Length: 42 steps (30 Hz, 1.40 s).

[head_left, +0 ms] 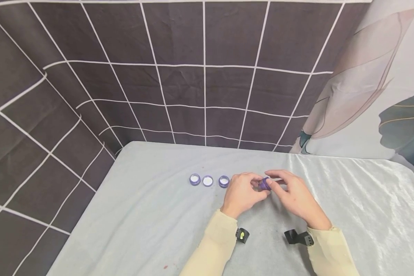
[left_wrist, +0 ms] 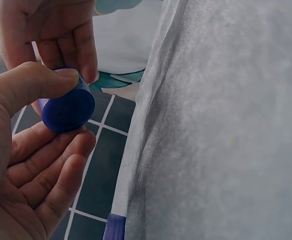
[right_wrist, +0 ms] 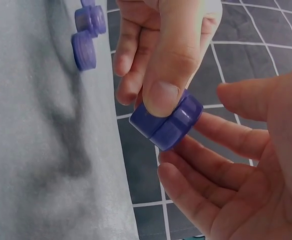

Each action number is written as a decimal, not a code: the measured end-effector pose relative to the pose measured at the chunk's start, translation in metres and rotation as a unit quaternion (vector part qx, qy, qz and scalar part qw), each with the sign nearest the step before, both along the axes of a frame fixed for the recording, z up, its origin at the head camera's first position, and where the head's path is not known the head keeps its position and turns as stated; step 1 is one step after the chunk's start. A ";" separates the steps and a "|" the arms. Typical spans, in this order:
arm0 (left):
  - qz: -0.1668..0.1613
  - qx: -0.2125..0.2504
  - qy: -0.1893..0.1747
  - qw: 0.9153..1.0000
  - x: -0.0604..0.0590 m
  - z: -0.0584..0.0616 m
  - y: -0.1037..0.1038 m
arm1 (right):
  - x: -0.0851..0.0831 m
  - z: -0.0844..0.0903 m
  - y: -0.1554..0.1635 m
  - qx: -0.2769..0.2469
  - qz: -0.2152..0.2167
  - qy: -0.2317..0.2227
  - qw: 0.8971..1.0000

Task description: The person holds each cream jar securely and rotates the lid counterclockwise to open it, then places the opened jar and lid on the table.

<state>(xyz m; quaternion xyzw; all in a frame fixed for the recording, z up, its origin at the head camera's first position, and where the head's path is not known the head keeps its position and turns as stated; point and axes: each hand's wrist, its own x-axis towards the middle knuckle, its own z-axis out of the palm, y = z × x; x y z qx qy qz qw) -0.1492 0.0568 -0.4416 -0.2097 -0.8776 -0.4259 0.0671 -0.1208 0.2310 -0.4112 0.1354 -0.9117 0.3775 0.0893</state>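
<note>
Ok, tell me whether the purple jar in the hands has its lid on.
On: the purple jar shows two stacked sections with a seam, pinched by the left hand.

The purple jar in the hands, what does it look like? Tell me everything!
The purple jar is small, round and looks like shiny plastic. A seam runs round its middle, splitting it into two parts, likely lid and base. It lies tilted on its side, in the air above the table. The left hand pinches it between thumb and fingers; the right hand has its fingers against the other end.
</note>
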 end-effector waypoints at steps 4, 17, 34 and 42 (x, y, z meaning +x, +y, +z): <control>0.001 0.001 -0.002 1.000 0.001 0.001 -0.001 | 0.000 0.001 -0.001 -0.006 -0.005 -0.007 1.000; -0.001 0.004 0.005 1.000 0.001 0.000 0.000 | 0.001 0.002 -0.004 -0.005 -0.029 -0.022 0.999; 0.004 -0.001 0.014 1.000 0.001 0.000 0.000 | 0.000 -0.002 -0.005 0.011 -0.061 -0.043 0.997; 0.006 -0.003 0.021 1.000 0.000 0.000 0.000 | -0.001 -0.003 -0.005 0.015 -0.070 -0.041 0.997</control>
